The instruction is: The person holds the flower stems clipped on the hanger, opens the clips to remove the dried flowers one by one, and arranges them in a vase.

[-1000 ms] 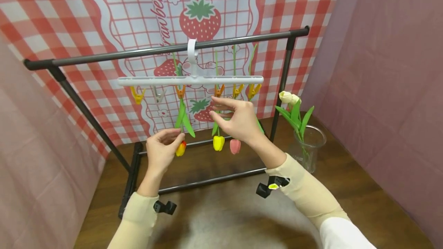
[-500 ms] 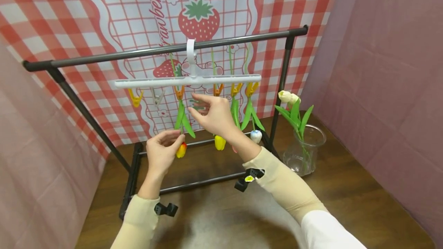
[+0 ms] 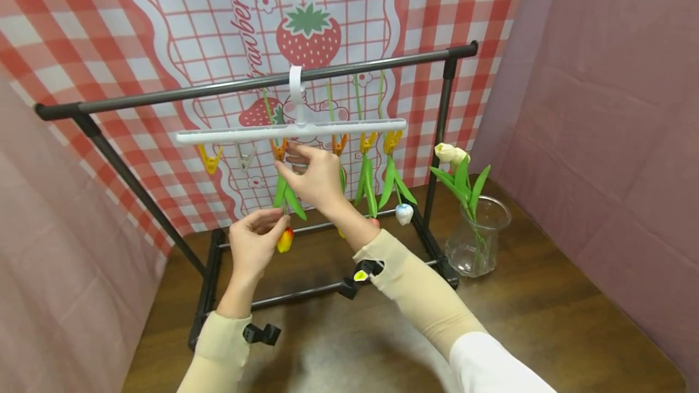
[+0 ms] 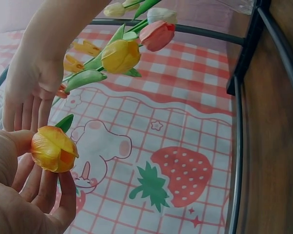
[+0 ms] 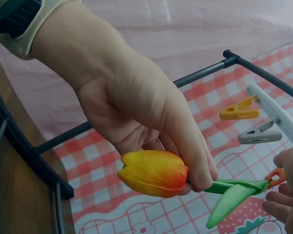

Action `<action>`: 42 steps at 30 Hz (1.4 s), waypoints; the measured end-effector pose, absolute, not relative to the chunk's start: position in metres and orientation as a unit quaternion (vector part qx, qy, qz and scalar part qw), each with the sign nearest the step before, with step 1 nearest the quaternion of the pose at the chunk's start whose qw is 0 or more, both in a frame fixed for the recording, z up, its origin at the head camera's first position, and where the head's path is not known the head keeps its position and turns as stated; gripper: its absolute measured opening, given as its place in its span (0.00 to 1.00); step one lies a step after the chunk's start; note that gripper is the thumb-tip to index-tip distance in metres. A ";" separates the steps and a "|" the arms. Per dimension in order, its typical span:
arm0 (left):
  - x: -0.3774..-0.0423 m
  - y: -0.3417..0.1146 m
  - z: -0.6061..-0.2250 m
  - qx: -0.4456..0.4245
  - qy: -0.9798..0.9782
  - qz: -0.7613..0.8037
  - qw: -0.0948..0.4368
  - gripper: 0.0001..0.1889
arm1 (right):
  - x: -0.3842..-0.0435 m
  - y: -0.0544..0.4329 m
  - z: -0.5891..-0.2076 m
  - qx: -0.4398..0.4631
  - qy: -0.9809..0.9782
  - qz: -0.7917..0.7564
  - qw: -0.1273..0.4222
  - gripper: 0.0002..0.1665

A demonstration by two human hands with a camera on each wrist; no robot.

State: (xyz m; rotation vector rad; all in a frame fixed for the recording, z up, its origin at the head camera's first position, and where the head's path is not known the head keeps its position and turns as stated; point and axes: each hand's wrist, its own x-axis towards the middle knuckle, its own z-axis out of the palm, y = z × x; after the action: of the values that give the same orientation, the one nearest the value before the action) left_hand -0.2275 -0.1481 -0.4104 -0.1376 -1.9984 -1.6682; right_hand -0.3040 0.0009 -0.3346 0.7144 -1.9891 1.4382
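Observation:
An upside-down yellow-red artificial tulip (image 3: pixel 285 240) hangs by its stem from an orange clip (image 3: pixel 278 150) on a white hanger (image 3: pixel 235 135). My left hand (image 3: pixel 253 244) pinches its stem just above the bloom, thumb and fingers meeting there in the right wrist view. My right hand (image 3: pixel 317 178) reaches in from the right, its fingertips right at the orange clip, with thumb and fingers apart on either side in the right wrist view. To the right hang several more clipped tulips, among them a yellow one (image 4: pixel 121 56), a pink one (image 4: pixel 157 35) and a white-blue one (image 3: pixel 404 214).
The hanger hooks over the top bar (image 3: pixel 191 92) of a dark metal rack. A yellow clip (image 3: pixel 209 159) and a grey clip (image 3: pixel 246 156) hang bare at its left end. A glass vase (image 3: pixel 474 247) with white tulips (image 3: pixel 452 154) stands right of the rack on the wooden table (image 3: pixel 546 296).
My right hand has moved left past the other tulips to the orange clip above the yellow-red tulip. My left hand has kept its pinch on that tulip's stem.

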 end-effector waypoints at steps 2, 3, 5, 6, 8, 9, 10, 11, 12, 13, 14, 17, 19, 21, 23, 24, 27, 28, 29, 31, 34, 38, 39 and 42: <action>-0.227 -0.148 -0.411 -0.053 -0.740 -0.615 0.266 0.08 | -0.305 -0.003 -0.335 0.258 -0.739 0.542 0.305 0.24; -0.227 -0.148 -0.411 -0.053 -0.741 -0.614 0.267 0.08 | -0.306 -0.005 -0.335 0.252 -0.738 0.543 0.313 0.24; -0.227 -0.149 -0.412 -0.053 -0.742 -0.613 0.268 0.08 | -0.307 -0.008 -0.335 0.240 -0.735 0.543 0.327 0.24; -0.227 -0.149 -0.412 -0.052 -0.742 -0.612 0.269 0.08 | -0.307 -0.009 -0.334 0.236 -0.734 0.544 0.331 0.24; -0.227 -0.149 -0.412 -0.051 -0.741 -0.613 0.269 0.08 | -0.308 -0.011 -0.333 0.229 -0.731 0.546 0.339 0.24; -0.227 -0.149 -0.413 -0.051 -0.741 -0.613 0.268 0.09 | -0.308 -0.012 -0.333 0.226 -0.729 0.548 0.342 0.24; -0.227 -0.150 -0.413 -0.050 -0.742 -0.613 0.267 0.09 | -0.308 -0.013 -0.333 0.224 -0.725 0.553 0.344 0.23; -0.226 -0.150 -0.413 -0.050 -0.742 -0.613 0.266 0.09 | -0.309 -0.014 -0.334 0.222 -0.722 0.557 0.346 0.23; -0.226 -0.150 -0.413 -0.049 -0.744 -0.611 0.265 0.09 | -0.309 -0.014 -0.334 0.220 -0.718 0.561 0.347 0.23; -0.225 -0.150 -0.414 -0.049 -0.746 -0.609 0.264 0.09 | -0.310 -0.014 -0.335 0.219 -0.716 0.563 0.350 0.22; -0.225 -0.151 -0.414 -0.049 -0.749 -0.606 0.264 0.09 | -0.310 -0.015 -0.336 0.217 -0.716 0.561 0.354 0.22; -0.223 -0.153 -0.415 -0.053 -0.754 -0.600 0.263 0.09 | -0.310 -0.015 -0.339 0.215 -0.717 0.551 0.369 0.22; -0.222 -0.154 -0.416 -0.056 -0.755 -0.598 0.262 0.09 | -0.310 -0.016 -0.340 0.213 -0.719 0.539 0.383 0.22; -0.222 -0.154 -0.417 -0.059 -0.755 -0.599 0.260 0.10 | -0.310 -0.017 -0.341 0.213 -0.719 0.531 0.395 0.21; -0.222 -0.155 -0.416 -0.060 -0.755 -0.600 0.257 0.11 | -0.309 -0.018 -0.341 0.212 -0.718 0.527 0.403 0.19; -0.222 -0.155 -0.416 -0.060 -0.756 -0.599 0.257 0.12 | -0.309 -0.019 -0.341 0.213 -0.717 0.525 0.406 0.18; -0.221 -0.155 -0.414 -0.058 -0.760 -0.595 0.256 0.13 | -0.308 -0.019 -0.338 0.217 -0.714 0.525 0.409 0.15; -0.220 -0.155 -0.413 -0.057 -0.761 -0.593 0.258 0.13 | -0.307 -0.019 -0.337 0.217 -0.715 0.524 0.410 0.14; -0.219 -0.155 -0.413 -0.057 -0.762 -0.590 0.259 0.13 | -0.307 -0.019 -0.336 0.217 -0.716 0.522 0.410 0.14; -0.218 -0.156 -0.413 -0.055 -0.765 -0.587 0.261 0.12 | -0.306 -0.019 -0.334 0.216 -0.718 0.520 0.409 0.14; -0.216 -0.159 -0.414 -0.047 -0.767 -0.584 0.261 0.10 | -0.304 -0.018 -0.333 0.213 -0.726 0.514 0.404 0.13; -0.212 -0.165 -0.420 -0.034 -0.776 -0.575 0.259 0.09 | -0.302 -0.019 -0.332 0.212 -0.730 0.511 0.401 0.12; -0.211 -0.167 -0.422 -0.032 -0.778 -0.571 0.259 0.09 | -0.302 -0.019 -0.332 0.212 -0.730 0.510 0.402 0.12; -0.204 -0.175 -0.430 -0.026 -0.789 -0.558 0.255 0.08 | -0.301 -0.020 -0.332 0.215 -0.726 0.515 0.401 0.12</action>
State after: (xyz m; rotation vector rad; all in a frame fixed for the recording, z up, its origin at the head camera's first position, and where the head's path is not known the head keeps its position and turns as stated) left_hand -0.2040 -0.1750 -0.4302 -0.0700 -2.1432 -1.5157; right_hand -0.3008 -0.0199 -0.3316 0.5433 -1.8358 1.3021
